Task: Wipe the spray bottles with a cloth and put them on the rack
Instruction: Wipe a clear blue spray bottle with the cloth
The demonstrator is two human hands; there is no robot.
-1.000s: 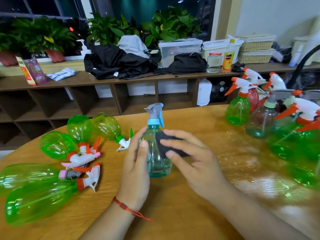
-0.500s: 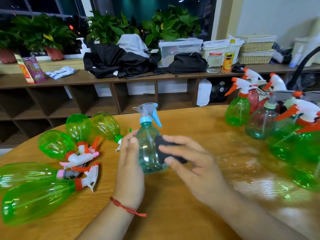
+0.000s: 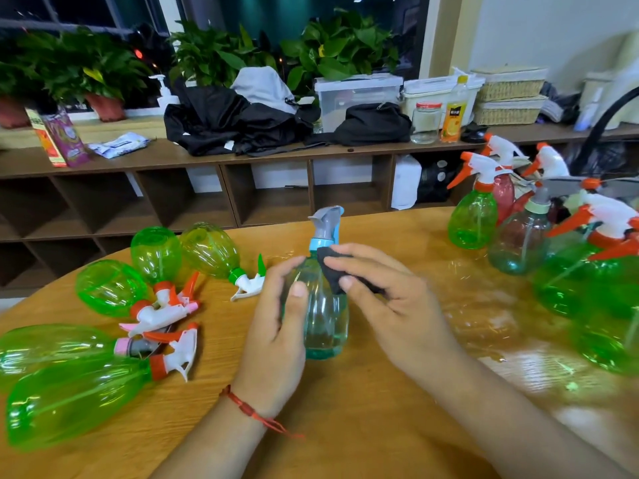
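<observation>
- Two hands meet at the middle of a round wooden table, both on one teal spray bottle.
- Bottle upright, clear-bodied, grey trigger head on a blue collar, nozzle pointing away to the left. Cannot tell whether its base touches the tabletop.
- Left hand: fingers curled round the bottle's left side, thumb laid on the front face, gripping it. Red string bracelet on that wrist.
- Right hand: thumb and fingertips pinch a dark cloth and press it onto the bottle's shoulder, just under the collar. The other fingers are loosely bent behind the cloth.
- Five green bottles lie on their sides at the left of the table, near one another, their white, orange and pink trigger heads pointing towards the centre.
- More spray bottles stand upright at the right edge, green and tinted, packed close. The nearest ones are blurred.
- Behind the table, a low brown shelf unit carries dark clothing, boxes and potted plants on top.
</observation>
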